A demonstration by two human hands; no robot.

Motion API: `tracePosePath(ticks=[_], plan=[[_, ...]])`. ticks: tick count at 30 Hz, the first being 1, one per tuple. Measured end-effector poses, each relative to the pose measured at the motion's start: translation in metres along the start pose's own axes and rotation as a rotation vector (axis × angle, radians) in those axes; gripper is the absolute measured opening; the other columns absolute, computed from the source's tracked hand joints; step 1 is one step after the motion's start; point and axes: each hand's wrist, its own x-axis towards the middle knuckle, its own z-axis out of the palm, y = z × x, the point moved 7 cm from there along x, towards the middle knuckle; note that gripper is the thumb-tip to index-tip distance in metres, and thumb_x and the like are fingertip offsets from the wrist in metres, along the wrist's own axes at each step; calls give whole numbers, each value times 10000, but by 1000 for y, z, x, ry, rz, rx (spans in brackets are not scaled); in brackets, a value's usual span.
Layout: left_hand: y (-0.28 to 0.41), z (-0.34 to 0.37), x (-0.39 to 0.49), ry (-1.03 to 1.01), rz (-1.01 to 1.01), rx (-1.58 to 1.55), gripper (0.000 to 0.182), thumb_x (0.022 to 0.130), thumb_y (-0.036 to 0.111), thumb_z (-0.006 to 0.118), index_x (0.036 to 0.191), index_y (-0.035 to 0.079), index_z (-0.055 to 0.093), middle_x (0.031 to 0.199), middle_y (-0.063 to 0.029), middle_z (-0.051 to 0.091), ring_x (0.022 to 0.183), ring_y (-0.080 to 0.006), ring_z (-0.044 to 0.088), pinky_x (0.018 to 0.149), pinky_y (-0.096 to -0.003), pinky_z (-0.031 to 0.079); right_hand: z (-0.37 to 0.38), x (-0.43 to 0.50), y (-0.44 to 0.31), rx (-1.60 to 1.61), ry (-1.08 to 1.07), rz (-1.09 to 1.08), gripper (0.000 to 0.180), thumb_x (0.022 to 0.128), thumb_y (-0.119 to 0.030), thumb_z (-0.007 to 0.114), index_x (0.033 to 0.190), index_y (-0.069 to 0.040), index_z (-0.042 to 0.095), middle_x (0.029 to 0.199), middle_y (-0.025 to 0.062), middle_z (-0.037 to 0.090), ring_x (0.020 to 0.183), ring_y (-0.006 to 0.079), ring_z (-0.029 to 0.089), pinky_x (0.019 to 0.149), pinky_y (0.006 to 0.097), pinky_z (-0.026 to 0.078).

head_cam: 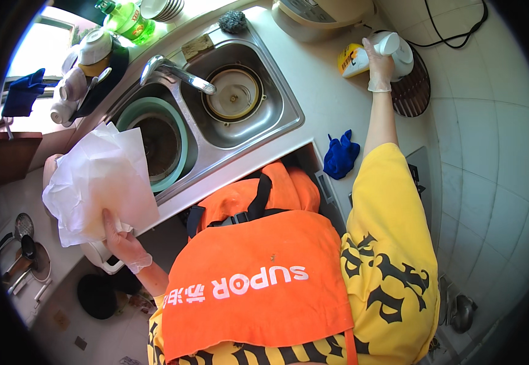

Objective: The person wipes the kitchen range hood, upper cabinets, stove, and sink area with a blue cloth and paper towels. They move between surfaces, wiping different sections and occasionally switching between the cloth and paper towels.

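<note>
My left hand, in a clear disposable glove, grips a stack of white paper sheets by its near edge. The sheets are creased and hang over the left rim of the sink. My right hand, gloved the same way, is stretched out to the back right of the counter. Its fingers are closed around the upper part of a white plastic bottle with a yellow label. A white rounded container stands right beside this hand; whether it joins the bottle cannot be told.
A double steel sink holds a green basin and a round glass lid. The faucet reaches over it. A blue cloth lies on the counter. Stacked bowls, a green detergent bottle and a rice cooker stand behind.
</note>
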Motion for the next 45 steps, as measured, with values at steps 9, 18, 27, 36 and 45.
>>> tracePosePath(ticks=[9,18,27,36,45], plan=[[-2,25,4,-96,13,-6,453,950,137,738,1352,-22,604,1309,-70,647,1170,-183,629,954,-325,530,-49,-249,41,-588,-51,-348,441,989,-243,640,1398,-83,605,1444,172,589,1283,396,553,1096,564,409],[-5,24,5,-89,-38,44,453,949,129,740,1353,-17,598,1287,-79,656,1166,-187,634,946,-322,531,-81,-183,188,-840,124,34,466,981,-66,531,1444,-32,563,1521,224,507,1347,439,509,1153,515,398],[0,39,-10,-169,-23,44,410,961,122,725,1330,-14,612,1275,-74,660,1150,-188,639,938,-326,526,168,-210,29,-594,-326,-665,359,942,-162,574,1279,-155,697,1446,98,594,1238,344,602,1084,479,458],[-10,12,-35,-65,-12,35,425,974,123,713,1354,-27,593,1285,-87,655,1139,-185,646,942,-314,533,201,-159,48,-420,-360,-277,334,898,-122,614,1219,-104,704,1295,120,649,1185,385,593,1036,537,455],[-10,-23,-58,96,13,139,454,978,156,712,1371,-29,579,1321,-92,631,1160,-188,636,957,-320,530,279,-130,12,-483,-609,-769,428,922,-31,526,1298,-161,687,1466,83,586,1355,357,523,1156,485,397]])
